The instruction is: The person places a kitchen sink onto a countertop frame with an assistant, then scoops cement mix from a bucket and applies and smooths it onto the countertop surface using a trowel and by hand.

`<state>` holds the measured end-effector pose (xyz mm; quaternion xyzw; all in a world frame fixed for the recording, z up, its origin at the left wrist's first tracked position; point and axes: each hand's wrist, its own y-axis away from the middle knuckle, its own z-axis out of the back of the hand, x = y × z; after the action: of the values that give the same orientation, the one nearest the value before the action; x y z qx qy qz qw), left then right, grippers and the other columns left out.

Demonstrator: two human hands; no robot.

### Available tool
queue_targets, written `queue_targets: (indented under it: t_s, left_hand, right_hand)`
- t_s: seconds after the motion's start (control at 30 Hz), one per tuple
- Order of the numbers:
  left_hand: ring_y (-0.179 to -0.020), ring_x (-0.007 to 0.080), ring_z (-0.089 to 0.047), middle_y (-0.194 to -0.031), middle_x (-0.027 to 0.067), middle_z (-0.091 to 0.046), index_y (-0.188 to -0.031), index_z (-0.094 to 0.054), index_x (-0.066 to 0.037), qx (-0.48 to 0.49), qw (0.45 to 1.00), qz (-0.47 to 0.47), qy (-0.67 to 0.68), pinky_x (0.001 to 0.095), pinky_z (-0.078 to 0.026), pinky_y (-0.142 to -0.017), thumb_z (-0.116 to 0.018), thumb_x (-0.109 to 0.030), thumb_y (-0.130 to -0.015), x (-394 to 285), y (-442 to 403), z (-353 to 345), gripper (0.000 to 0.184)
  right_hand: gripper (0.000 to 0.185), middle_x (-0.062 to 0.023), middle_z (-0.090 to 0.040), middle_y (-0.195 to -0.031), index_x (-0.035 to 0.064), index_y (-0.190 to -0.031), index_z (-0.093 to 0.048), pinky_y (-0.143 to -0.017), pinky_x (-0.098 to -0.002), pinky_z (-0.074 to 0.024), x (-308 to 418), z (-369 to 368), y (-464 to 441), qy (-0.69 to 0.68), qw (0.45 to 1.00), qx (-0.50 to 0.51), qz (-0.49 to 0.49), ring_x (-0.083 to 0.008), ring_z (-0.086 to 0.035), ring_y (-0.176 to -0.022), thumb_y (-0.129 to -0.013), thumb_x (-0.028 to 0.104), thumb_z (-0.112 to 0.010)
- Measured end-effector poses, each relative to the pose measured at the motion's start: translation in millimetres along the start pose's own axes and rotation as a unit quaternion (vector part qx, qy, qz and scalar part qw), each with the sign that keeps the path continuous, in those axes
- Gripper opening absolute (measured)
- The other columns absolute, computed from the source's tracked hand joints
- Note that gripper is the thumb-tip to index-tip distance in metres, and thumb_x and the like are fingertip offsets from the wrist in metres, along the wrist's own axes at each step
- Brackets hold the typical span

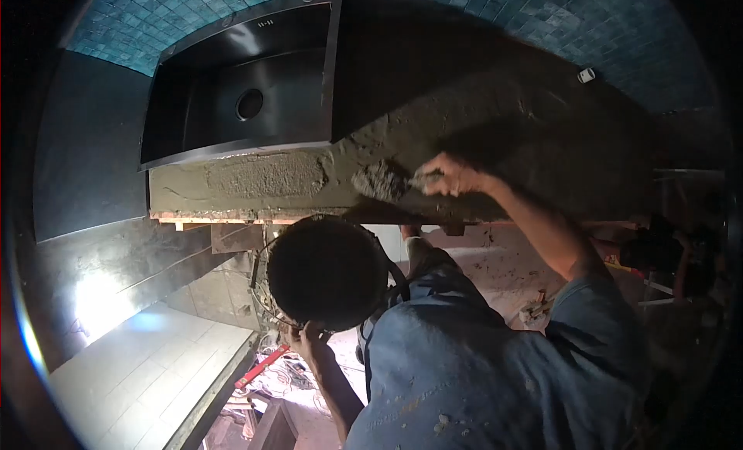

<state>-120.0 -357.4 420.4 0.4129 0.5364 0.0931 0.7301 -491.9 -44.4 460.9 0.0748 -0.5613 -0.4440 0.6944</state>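
Observation:
My right hand (453,176) is closed around the handle of a trowel (416,181). Its blade lies under a heap of wet grey mortar (381,179), just over the front part of the countertop. With my left hand (308,338) I grip the near rim of a round dark bucket (326,273), held in front of the counter edge; its inside is too dark to make out. Wet mortar covers the countertop (271,175), rough and lumpy in front of the sink and smoother to the right.
A black sink (255,86) is set in the counter at the left. Blue-green tiles (534,17) line the wall behind, with a small white object (586,75) near their foot. Below left are a pale tiled surface (155,365), a red level-like bar (261,366) and cables.

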Motion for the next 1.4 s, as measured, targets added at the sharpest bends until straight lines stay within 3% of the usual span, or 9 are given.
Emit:
queue_targets:
  t_s: [0.1,0.2,0.33,0.53,0.7,0.87,1.13,1.17,1.4]
  left_hand:
    - [-0.068,0.0178,-0.063,-0.081,0.0067,-0.063,-0.116,-0.055,-0.009,-0.03,0.999,0.012,0.015,0.0332,-0.053,-0.058,-0.064,-0.012,-0.078,9.3,27.3,-15.2,0.04]
    - [-0.066,0.0189,-0.062,-0.078,0.0072,-0.062,-0.118,-0.055,-0.011,-0.044,0.999,0.009,0.019,0.0338,-0.052,-0.056,-0.062,-0.01,-0.077,6.1,46.5,-36.5,0.041]
    - [-0.064,0.0187,-0.062,-0.08,0.0079,-0.064,-0.116,-0.055,-0.008,-0.081,0.996,0.019,0.037,0.0346,-0.053,-0.053,-0.063,-0.006,-0.075,19.9,47.5,-37.4,0.043]
    - [-0.071,0.0192,-0.062,-0.086,0.0088,-0.063,-0.114,-0.053,-0.005,-0.124,0.987,0.051,0.089,0.0368,-0.056,-0.06,-0.065,-0.001,-0.065,26.7,59.6,-46.3,0.05]
    - [-0.074,0.0187,-0.061,-0.088,0.0087,-0.062,-0.115,-0.052,-0.006,-0.133,0.986,0.058,0.08,0.037,-0.056,-0.061,-0.064,0.001,-0.064,12.8,70.8,-61.4,0.053]
    - [-0.071,0.0188,-0.062,-0.086,0.0077,-0.062,-0.116,-0.052,-0.007,-0.16,0.984,0.058,0.058,0.0354,-0.055,-0.06,-0.063,0.001,-0.066,17.3,71.9,-61.0,0.051]
    - [-0.066,0.0182,-0.062,-0.083,0.0074,-0.062,-0.114,-0.052,-0.008,-0.181,0.979,0.058,0.066,0.0309,-0.053,-0.053,-0.063,0.001,-0.069,21.4,70.8,-58.4,0.047]
    - [-0.065,0.0182,-0.062,-0.083,0.0073,-0.062,-0.113,-0.052,-0.008,-0.184,0.979,0.058,0.066,0.0308,-0.052,-0.053,-0.063,0.001,-0.069,18.3,70.5,-60.2,0.046]
    - [-0.065,0.017,-0.061,-0.082,0.0065,-0.062,-0.114,-0.052,-0.006,-0.15,0.984,0.048,0.087,0.03,-0.053,-0.052,-0.065,0.001,-0.067,22.1,69.7,-51.9,0.049]
  right_hand:
    - [0.037,-0.0064,-0.063,-0.062,0.0035,-0.104,-0.071,-0.049,-0.0313,-0.0459,-0.5,70.5,-36.5,0.097,0.994,-0.037,-0.042,-0.015,-0.058,-0.049,-0.076,0.026,-0.073]
    - [0.04,-0.0189,-0.069,-0.093,0.0045,-0.107,-0.07,-0.078,-0.0442,-0.0521,-62.4,113.0,-128.2,0.312,0.901,-0.238,0.184,-0.031,-0.067,-0.087,-0.073,0.025,-0.074]
    - [0.035,-0.0132,-0.069,-0.09,0.0074,-0.106,-0.068,-0.075,-0.0409,-0.0542,-15.9,149.7,-148.3,0.435,0.824,-0.362,0.041,-0.0331,-0.067,-0.086,-0.076,0.025,-0.072]
    - [0.034,-0.0134,-0.071,-0.1,0.0083,-0.107,-0.069,-0.085,-0.0398,-0.0541,-67.0,156.8,-164.8,0.246,0.936,-0.213,0.132,-0.0295,-0.068,-0.096,-0.082,0.032,-0.073]
    - [0.037,-0.0085,-0.068,-0.088,0.0127,-0.111,-0.068,-0.074,-0.0366,-0.0525,-196.9,233.1,-301.5,0.047,0.9,-0.239,0.362,-0.0197,-0.066,-0.081,-0.085,0.04,-0.072]
    - [0.034,-0.0056,-0.065,-0.078,0.016,-0.106,-0.067,-0.053,-0.0328,-0.0458,-110.6,240.1,-297.4,-0.048,0.972,-0.208,-0.094,-0.0138,-0.06,-0.066,-0.09,0.045,-0.065]
    - [0.046,-0.009,-0.068,-0.082,0.0062,-0.112,-0.067,-0.058,-0.0413,-0.0514,-40.8,110.5,-161.6,0.037,0.995,0.004,-0.097,-0.0174,-0.061,-0.067,-0.092,0.047,-0.061]
    - [0.043,-0.012,-0.069,-0.09,0.0059,-0.118,-0.066,-0.072,-0.0446,-0.0534,-83.3,83.8,-160.7,0.195,0.962,-0.026,0.187,-0.0231,-0.065,-0.078,-0.09,0.038,-0.067]
    - [0.023,-0.0138,-0.066,-0.104,0.0069,-0.105,-0.067,-0.078,-0.0418,-0.0518,-137.9,129.2,-214.4,0.304,0.902,-0.276,0.133,-0.0291,-0.064,-0.086,-0.088,0.022,-0.06]
